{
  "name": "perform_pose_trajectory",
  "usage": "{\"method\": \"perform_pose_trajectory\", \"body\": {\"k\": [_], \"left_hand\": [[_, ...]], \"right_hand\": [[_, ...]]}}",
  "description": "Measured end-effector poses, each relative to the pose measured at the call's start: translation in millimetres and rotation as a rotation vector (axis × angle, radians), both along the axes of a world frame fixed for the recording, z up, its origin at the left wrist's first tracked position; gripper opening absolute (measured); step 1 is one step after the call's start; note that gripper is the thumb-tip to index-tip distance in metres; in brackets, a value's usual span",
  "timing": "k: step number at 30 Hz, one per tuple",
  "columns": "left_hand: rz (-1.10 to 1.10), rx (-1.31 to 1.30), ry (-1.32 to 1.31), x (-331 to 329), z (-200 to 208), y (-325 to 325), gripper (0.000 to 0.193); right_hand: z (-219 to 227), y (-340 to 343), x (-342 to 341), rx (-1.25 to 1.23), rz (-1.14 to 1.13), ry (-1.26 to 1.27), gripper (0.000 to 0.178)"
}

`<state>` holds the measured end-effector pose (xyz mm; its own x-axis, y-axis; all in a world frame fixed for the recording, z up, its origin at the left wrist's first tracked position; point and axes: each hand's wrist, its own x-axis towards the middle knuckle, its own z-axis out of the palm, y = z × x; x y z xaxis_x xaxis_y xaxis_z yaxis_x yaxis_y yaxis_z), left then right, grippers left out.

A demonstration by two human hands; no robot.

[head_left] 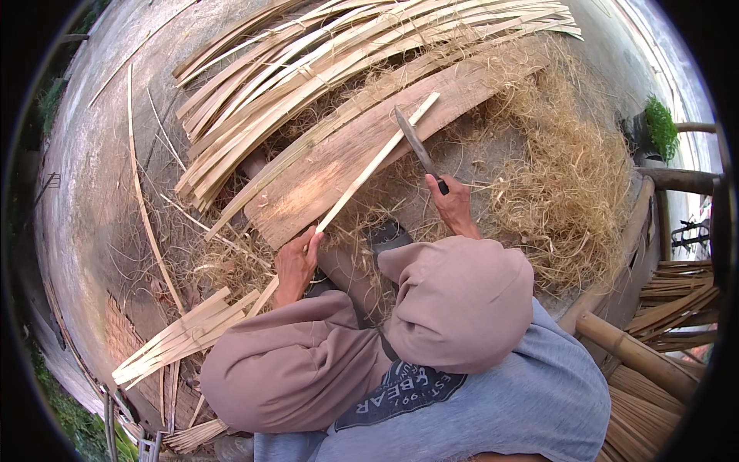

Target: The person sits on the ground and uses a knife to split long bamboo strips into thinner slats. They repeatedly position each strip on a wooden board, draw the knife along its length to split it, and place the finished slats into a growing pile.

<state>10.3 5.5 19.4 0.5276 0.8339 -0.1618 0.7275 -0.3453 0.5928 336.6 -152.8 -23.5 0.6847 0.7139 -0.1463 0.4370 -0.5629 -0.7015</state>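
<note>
Head view, looking down: left hand (296,262) has its grip closed round the near end of a long pale split-bamboo strip (377,163). Strip runs up and to the right from that grip, crossing a broad brown wooden plank (323,181), far end just past the blade. Right hand (454,206) is wrapped tight on the dark handle of a long dark-bladed knife (416,142); blade points up-left from the fist and meets the strip near its far end, prob. touching, though the exact contact is hard to make out. So strip lies between both hands, w/ left holding it low and knife on it high. Both forearms in loose beige-pink sleeves (462,300). Heap of straw-coloured bamboo shavings (570,185) right of the plank. Bundle of flat pale bamboo slats (308,69) beyond the plank, another small stack (181,335) by the left elbow, all on grey concrete ground (100,154).
</note>
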Motion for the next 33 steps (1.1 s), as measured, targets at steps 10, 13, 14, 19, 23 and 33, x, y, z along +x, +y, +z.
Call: {"method": "perform_pose_trajectory", "body": {"k": [10,13,14,19,23,33], "left_hand": [[-0.030,0.009,-0.018,9.2,3.0,0.3,0.036],[-0.001,-0.067,0.028,12.1,11.1,1.3,0.035],[0.018,-0.086,0.051,7.2,7.8,1.0,0.034],[-0.023,0.032,-0.025,1.3,-0.6,-2.3,0.032],[-0.022,0.002,0.028,4.2,-0.9,1.3,0.031],[0.012,0.095,-0.154,-10.8,-19.4,-13.8,0.033]], "right_hand": [[11.8,5.3,114.6,0.050,-0.414,0.084,0.064],[7.4,-2.0,117.1,0.050,-0.165,-0.098,0.064],[15.0,-0.4,91.7,0.044,-0.020,-0.071,0.065],[4.1,-23.3,56.0,0.119,0.252,-0.235,0.064],[19.5,-23.1,135.2,-0.025,-0.294,0.017,0.061],[18.9,-23.4,119.1,-0.042,0.121,-0.224,0.057]]}}
